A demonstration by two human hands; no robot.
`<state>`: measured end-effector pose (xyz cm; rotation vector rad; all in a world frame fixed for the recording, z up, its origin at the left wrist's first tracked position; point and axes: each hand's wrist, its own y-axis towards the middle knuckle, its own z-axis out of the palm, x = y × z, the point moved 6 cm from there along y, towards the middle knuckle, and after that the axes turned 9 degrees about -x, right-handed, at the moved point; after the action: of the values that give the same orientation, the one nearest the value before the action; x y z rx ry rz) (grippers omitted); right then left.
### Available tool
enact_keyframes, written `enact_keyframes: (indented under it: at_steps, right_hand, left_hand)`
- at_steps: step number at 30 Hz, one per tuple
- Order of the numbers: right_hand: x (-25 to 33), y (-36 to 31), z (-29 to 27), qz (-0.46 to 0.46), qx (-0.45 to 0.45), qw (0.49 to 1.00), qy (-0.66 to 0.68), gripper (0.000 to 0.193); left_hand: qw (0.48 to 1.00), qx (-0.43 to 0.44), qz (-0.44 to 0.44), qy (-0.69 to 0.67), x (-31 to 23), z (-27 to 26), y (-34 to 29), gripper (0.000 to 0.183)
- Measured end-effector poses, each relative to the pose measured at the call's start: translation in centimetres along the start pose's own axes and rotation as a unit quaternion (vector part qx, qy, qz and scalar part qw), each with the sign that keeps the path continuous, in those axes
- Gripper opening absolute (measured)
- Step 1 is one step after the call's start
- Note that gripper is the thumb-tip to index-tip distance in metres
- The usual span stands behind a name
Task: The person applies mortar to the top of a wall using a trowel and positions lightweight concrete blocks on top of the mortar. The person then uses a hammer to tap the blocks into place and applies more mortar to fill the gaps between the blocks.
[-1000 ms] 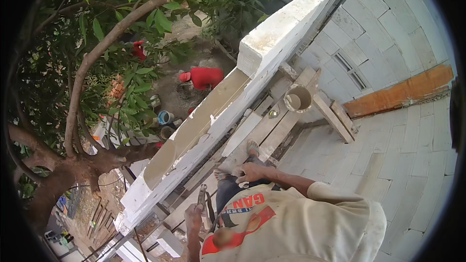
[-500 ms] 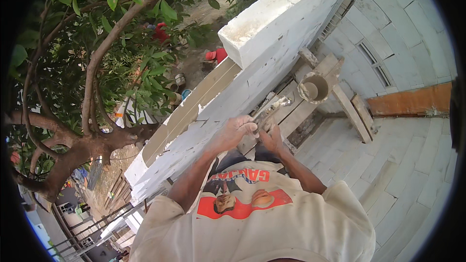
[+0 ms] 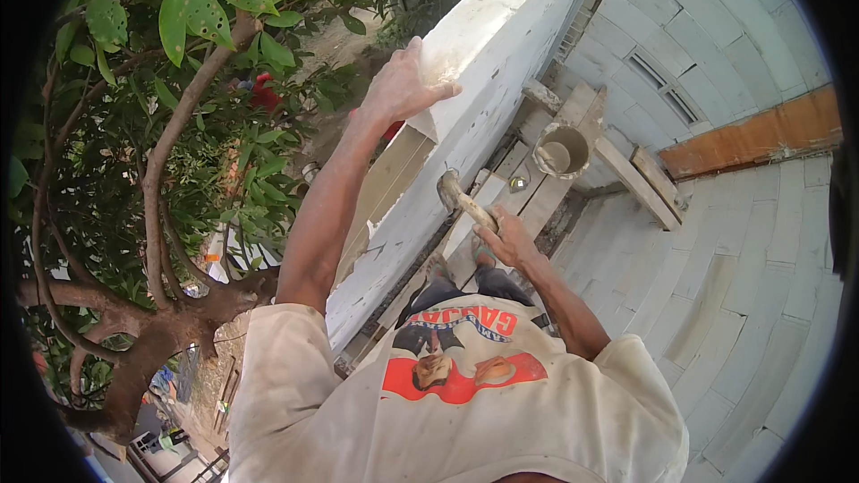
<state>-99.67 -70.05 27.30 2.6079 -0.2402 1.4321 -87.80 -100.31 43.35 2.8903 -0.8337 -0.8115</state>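
Observation:
My left hand (image 3: 404, 88) lies at the near end of a white wall block (image 3: 488, 31), fingers stretched and thumb spread over its upper edge. That block sits on top of a white block wall (image 3: 488, 116). In my right hand (image 3: 510, 237) is the handle of a mortar-smeared hammer (image 3: 461, 195). The hammer's head points toward the wall face, just short of it as far as I can see. Below the left hand, a ridged grey strip of mortar (image 3: 386, 183) runs along the wall top.
A mortar-crusted bucket (image 3: 564, 150) stands on wooden planks (image 3: 537, 206) beside the wall. Timber pieces (image 3: 640, 181) jut out to the right. Tree branches (image 3: 161, 179) and leaves crowd the left. Partly hidden red clothing (image 3: 266, 94) shows far below. Another block wall (image 3: 761, 277) rises on the right.
My left hand has left my right hand and reached up and forward to the block's end. My right hand has the hammer turned toward the wall. The whole view has shifted slightly.

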Motion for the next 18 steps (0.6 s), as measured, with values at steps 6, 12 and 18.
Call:
enact_keyframes:
  at_steps: [6, 12, 18]
  right_hand:
    - [0.5, 2.2, 4.6, 0.318, -0.13, 0.824, 0.452, 0.038]
    - [2.2, 6.3, 10.1, 0.338, -0.292, 0.653, 0.611, 0.033]
    - [4.2, 6.5, 12.1, 0.393, -0.237, 0.645, 0.611, 0.031]
  left_hand:
    - [0.998, -0.034, 0.042, 0.014, 0.2, 0.4, 0.0, 0.114]
    - [0.998, -0.019, 0.053, 0.006, -0.5, 0.0, 0.4, 0.11]
    - [0.997, -0.043, 0.066, 0.007, 0.8, 0.4, 0.7, 0.114]
